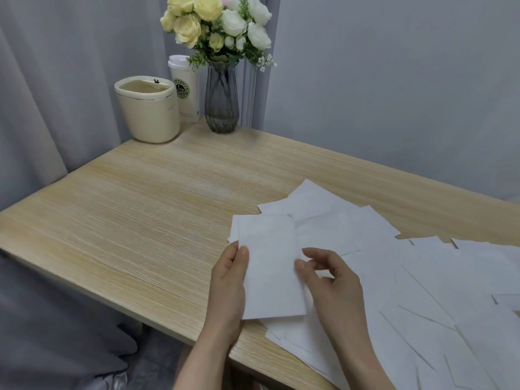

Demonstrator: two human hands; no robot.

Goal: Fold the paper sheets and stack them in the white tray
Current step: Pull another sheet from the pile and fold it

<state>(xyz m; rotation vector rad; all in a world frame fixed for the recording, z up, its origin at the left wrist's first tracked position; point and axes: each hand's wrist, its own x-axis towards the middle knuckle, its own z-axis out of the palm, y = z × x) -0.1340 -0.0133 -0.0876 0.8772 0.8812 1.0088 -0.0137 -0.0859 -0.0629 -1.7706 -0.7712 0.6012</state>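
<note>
While no white tray is in view, we judge stacking not started. Far left on the table (140, 192): cream bin (147, 114), cup (185, 88), vase (221, 99). Our left hand (228, 288) pinches the held sheet (270, 271) by its left edge; our right hand (329, 280) pinches its right edge. Loose sheets (422, 291) are spread right, mostly still to fold.
</note>
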